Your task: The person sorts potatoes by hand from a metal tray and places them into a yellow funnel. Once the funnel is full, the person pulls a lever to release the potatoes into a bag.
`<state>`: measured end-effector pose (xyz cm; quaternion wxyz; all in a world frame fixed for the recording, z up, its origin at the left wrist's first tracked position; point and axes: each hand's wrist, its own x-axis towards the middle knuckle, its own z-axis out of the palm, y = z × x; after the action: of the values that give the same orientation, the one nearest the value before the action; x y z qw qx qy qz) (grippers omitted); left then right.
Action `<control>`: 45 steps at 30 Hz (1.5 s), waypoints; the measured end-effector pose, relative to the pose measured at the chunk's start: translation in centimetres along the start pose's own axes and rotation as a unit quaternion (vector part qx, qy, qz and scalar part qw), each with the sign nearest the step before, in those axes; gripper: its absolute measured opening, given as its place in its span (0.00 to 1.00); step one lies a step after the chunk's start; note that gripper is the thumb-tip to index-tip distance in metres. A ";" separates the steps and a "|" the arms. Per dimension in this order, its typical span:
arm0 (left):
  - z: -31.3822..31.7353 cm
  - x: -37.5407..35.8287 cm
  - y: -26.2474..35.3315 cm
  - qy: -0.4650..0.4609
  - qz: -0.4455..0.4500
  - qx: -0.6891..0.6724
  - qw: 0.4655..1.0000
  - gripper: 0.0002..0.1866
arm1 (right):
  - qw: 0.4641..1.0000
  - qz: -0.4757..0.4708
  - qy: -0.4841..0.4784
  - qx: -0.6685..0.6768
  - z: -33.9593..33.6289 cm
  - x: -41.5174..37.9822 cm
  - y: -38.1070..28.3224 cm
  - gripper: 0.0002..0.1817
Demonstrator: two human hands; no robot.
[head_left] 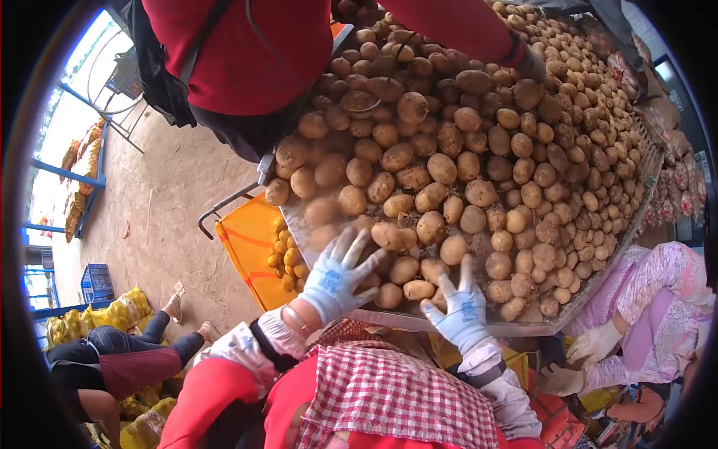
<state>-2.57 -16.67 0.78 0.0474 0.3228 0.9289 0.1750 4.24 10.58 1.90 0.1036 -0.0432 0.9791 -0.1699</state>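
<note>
A big heap of potatoes (441, 168) covers a metal-edged table (419, 322). My left hand (338, 277), in a white and light blue glove, lies at the near left edge of the heap with its fingers spread over potatoes, some of them blurred. My right hand (458, 310), gloved the same way, rests at the near edge with fingers apart, its tips touching potatoes. Neither hand is closed round a potato. Left of the table, an orange bag (247, 251) holds more potatoes.
Across the table a person in red (247, 60) reaches over the heap. At the right sits a person in a pink patterned top (666, 299) with gloved hands. A bending person (127, 359), yellow sacks (112, 314) and a blue crate (97, 283) are at the lower left.
</note>
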 end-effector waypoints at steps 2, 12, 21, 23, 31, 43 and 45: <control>-1.4 -1.7 -1.0 -0.002 -0.035 -0.043 0.998 0.35 | 0.988 -0.141 0.000 -0.055 1.5 0.1 -1.9 0.36; -0.8 1.3 -3.7 0.070 -0.033 0.028 0.997 0.42 | 0.953 -0.054 0.298 -0.002 -0.8 0.2 3.7 0.25; -2.2 7.7 -3.0 0.226 -0.034 -0.171 0.958 0.39 | 0.978 0.152 0.142 -0.022 0.7 -4.2 3.0 0.39; -0.5 8.9 -0.1 0.137 -0.005 -0.093 0.986 0.43 | 0.987 0.110 0.105 0.055 -0.5 -4.1 0.0 0.36; -0.5 0.8 -3.0 0.005 -0.058 0.097 0.994 0.43 | 0.971 0.153 0.184 -0.002 -0.5 -6.5 4.5 0.12; 0.6 2.1 -3.2 0.076 -0.101 0.091 0.988 0.39 | 0.981 0.071 0.183 0.000 -0.9 -5.3 3.5 0.07; 0.7 2.8 -4.6 0.094 -0.140 0.079 0.982 0.38 | 0.988 0.050 0.142 0.042 0.8 -4.9 1.6 0.09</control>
<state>-7.29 -18.09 -1.41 -0.0422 0.1740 0.9763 0.1219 9.12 12.44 1.56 -0.0261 0.0349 0.9768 -0.2098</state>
